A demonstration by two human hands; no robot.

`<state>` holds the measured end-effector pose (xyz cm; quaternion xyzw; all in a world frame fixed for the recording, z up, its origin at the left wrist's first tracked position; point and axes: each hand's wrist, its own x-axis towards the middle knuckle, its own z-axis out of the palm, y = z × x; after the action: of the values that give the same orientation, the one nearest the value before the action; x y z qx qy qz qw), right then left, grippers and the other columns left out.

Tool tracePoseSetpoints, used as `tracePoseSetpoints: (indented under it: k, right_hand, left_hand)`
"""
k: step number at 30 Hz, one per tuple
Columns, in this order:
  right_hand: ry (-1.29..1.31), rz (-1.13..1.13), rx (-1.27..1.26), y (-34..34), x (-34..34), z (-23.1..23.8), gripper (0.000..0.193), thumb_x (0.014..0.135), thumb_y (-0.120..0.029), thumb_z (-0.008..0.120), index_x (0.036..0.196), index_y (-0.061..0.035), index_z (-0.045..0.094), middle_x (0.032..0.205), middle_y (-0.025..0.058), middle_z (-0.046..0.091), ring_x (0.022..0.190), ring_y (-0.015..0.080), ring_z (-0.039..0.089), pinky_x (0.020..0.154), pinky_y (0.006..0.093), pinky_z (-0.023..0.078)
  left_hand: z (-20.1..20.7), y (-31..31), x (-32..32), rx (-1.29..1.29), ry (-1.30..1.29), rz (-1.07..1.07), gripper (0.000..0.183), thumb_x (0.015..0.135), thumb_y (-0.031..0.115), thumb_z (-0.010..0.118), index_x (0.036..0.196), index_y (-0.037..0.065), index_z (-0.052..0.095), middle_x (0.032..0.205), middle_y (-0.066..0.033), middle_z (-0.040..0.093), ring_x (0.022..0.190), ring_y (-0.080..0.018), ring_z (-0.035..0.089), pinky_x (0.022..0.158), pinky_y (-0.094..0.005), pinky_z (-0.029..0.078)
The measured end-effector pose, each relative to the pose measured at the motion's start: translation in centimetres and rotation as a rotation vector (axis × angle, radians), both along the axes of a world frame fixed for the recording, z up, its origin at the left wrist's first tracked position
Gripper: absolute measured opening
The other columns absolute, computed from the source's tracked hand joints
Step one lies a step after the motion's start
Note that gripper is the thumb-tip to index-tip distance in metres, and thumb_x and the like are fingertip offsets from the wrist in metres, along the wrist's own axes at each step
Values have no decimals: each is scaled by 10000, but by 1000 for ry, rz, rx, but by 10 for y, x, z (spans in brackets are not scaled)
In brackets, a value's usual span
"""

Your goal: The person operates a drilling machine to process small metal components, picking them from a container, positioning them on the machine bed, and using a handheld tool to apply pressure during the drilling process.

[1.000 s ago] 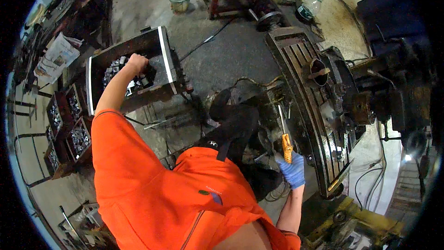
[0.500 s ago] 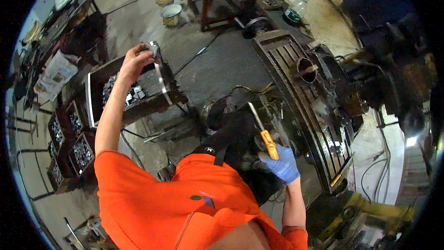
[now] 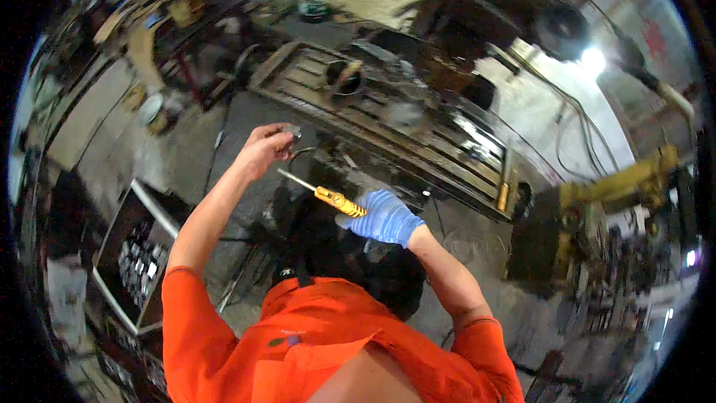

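Observation:
A small grey metal piece is pinched at the fingertips of my bare left hand, stretched forward at the near edge of a slotted machine table. Around a yellow-handled tool closes my right hand, in a blue knit glove. This tool has a slim metal shaft that points up and left, toward the area below my left hand. Its exact kind is not clear. The tool and the metal piece are apart.
Left of me is a metal bin with several shiny metal parts. A second yellow-handled tool lies at the machine table's right end. A round metal pot and a clear bottle are farther back. A bucket stands far left.
My body has turned right, from the bin toward the machine table. My left hand has carried the metal piece away from above the bin. Both hands are now closer together.

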<state>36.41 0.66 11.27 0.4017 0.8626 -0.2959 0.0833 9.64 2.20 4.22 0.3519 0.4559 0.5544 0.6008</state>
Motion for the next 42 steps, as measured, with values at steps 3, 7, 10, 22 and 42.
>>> tracePoseSetpoints:
  k: [3, 7, 10, 22, 42]
  right_hand:
    - [197, -174, 42, 11, 52, 10, 463, 719, -483, 562, 814, -35, 629, 703, 193, 599, 667, 338, 588, 620, 405, 448]
    - [488, -615, -27, 40, 135, 6, 287, 719, -316, 671, 768, -35, 637, 605, 55, 601, 552, 127, 545, 545, 292, 441]
    - [649, -791, -14, 70, 183, -35, 252, 707, -273, 702, 754, -31, 648, 570, -11, 568, 498, 60, 487, 465, 239, 389]
    - [950, -882, 25, 80, 184, -139, 284, 679, -175, 740, 903, -20, 658, 689, -50, 600, 566, 23, 483, 497, 196, 382]
    - [511, -49, 805, -13, 137, 45, 208, 669, -283, 616, 730, -84, 609, 617, 97, 556, 566, 264, 551, 503, 368, 431]
  left_hand:
    - [-7, 43, 31, 105, 334, -142, 263, 755, 99, 579, 973, -46, 555, 680, -67, 563, 599, -137, 545, 559, -267, 452]
    - [15, 110, 95, 530, 1167, -223, 351, 631, 139, 602, 920, -58, 581, 784, -211, 605, 746, -307, 602, 691, -371, 461]
    - [29, 157, 144, 420, 1079, -354, 266, 621, 132, 602, 816, -48, 602, 685, -175, 602, 653, -243, 603, 611, -329, 469]
    - [13, 171, 169, 68, 94, -534, 218, 743, 44, 636, 927, -50, 565, 723, -55, 586, 588, -113, 541, 513, -219, 414]
    - [-16, 223, 223, 652, 1356, -65, 337, 721, 209, 593, 1027, 69, 581, 921, -171, 603, 853, -335, 574, 733, -423, 463]
